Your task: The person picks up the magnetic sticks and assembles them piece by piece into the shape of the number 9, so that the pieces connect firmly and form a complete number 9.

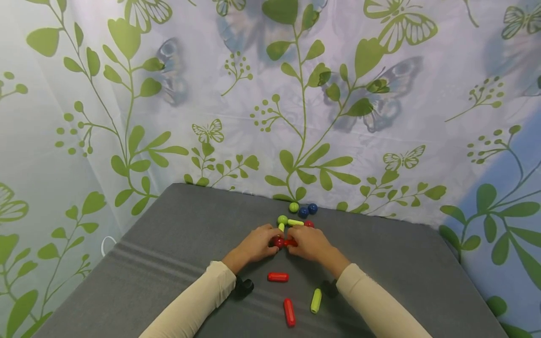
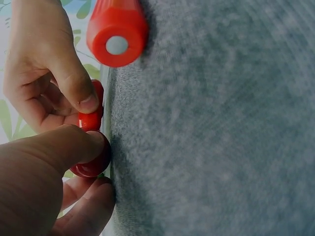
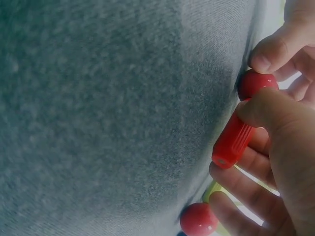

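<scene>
My left hand [image 1: 258,243] pinches a shiny red ball [image 3: 257,82] between thumb and fingers. A ridged red rod [image 3: 231,140] is held in my right hand [image 1: 312,242], thumb on one side and fingers on the other. One end of this rod meets the ball; its other end points away, showing a small spot in its middle. Just beyond the hands, a green ball [image 1: 282,219] joins two light-green rods, one [image 1: 296,222] running right to a second red ball [image 1: 309,224], the other [image 1: 281,227] toward the held red ball.
Nearer on the grey cloth surface [image 1: 169,263] lie two red rods [image 1: 278,277] [image 1: 289,312] and a light-green rod [image 1: 316,301]. At the back edge are two blue balls [image 1: 303,212] and a green ball [image 1: 293,207], before a leaf-printed curtain [image 1: 236,94].
</scene>
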Demonstrator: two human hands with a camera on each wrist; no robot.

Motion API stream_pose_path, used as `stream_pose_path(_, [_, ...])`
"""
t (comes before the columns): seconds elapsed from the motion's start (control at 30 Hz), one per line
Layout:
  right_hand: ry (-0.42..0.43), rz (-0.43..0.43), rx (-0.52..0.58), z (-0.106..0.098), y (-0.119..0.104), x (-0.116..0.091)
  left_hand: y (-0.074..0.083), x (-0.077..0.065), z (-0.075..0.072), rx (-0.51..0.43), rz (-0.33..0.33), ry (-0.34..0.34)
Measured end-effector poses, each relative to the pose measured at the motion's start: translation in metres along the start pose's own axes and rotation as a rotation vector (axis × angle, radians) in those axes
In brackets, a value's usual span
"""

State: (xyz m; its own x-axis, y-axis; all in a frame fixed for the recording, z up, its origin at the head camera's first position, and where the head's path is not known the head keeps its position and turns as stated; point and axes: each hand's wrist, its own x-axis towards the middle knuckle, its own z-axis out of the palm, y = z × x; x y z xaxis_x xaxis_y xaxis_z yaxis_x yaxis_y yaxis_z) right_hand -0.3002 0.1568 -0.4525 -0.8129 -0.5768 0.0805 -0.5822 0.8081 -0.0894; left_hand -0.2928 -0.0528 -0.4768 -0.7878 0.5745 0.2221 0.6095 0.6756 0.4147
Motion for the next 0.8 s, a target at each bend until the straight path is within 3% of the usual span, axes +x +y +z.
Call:
stream_pose_path(0.4, [0.022, -0.028, 0.045, 0.0, -0.0038, -0.006, 0.0, -0.0029, 0.0001, -0.007, 0.029, 0.026])
stream_pose_path(0.8, [0.054, -0.024, 0.015, 0.0016, -0.0009, -0.009, -0.0007, -0.0036, 0.0019, -0.017, 0.038, 0.034])
